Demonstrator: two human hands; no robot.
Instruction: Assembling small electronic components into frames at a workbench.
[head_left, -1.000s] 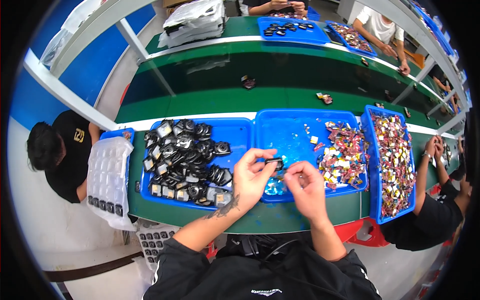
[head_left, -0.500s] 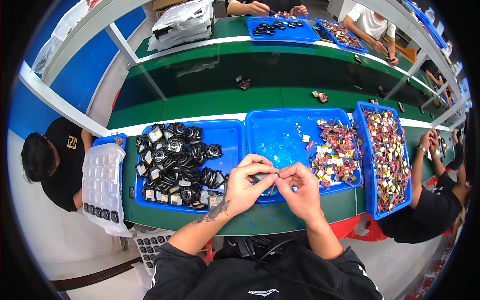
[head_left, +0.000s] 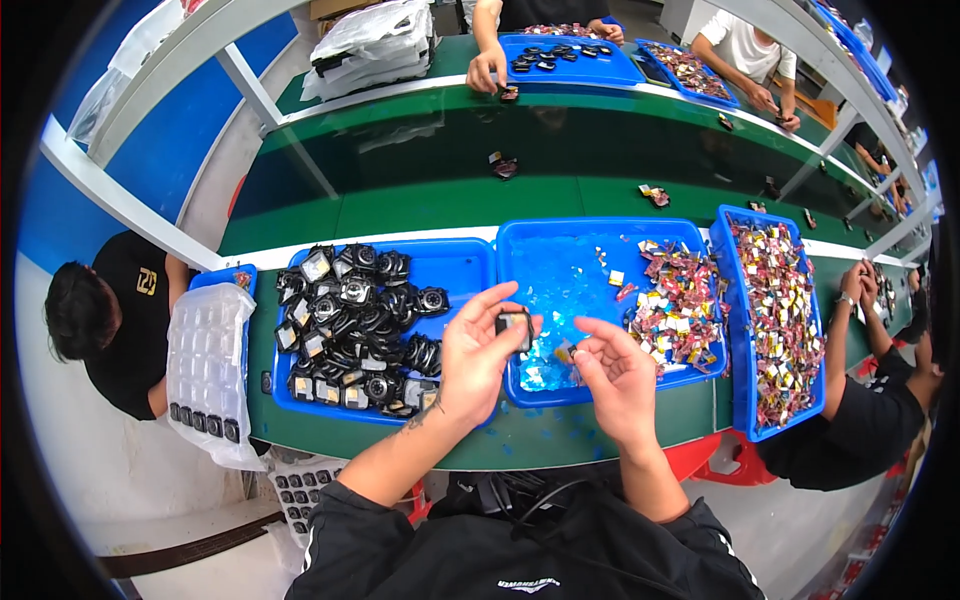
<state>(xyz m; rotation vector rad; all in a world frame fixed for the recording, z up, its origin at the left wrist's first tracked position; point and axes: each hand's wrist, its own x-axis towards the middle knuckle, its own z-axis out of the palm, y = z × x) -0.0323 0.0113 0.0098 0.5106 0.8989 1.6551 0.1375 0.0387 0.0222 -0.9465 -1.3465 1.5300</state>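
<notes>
My left hand [head_left: 474, 350] pinches a small black watch case [head_left: 514, 326] with a light rectangular face, holding it up over the gap between two blue trays. A little to the right, apart from it, my right hand [head_left: 618, 380] has its thumb and forefinger closed. A tiny dark and yellowish bit shows at those fingertips, too small to name. Both hands are above the near part of the middle blue tray [head_left: 520, 236], which holds bluish film scraps [head_left: 548, 285] and a pile of small red, white and yellow parts [head_left: 680, 295].
On the left, a blue tray [head_left: 465, 262] holds many black watch cases [head_left: 350, 320]. Another blue tray [head_left: 738, 330], full of red and white parts, stands right. A clear plastic tray [head_left: 215, 340] lies far left. Beyond runs a green belt [head_left: 420, 205], with co-workers around it.
My hands have drawn apart; the watch case stays in my left hand, now turned face up. A co-worker's hand across the belt has reached out to a small part at its edge.
</notes>
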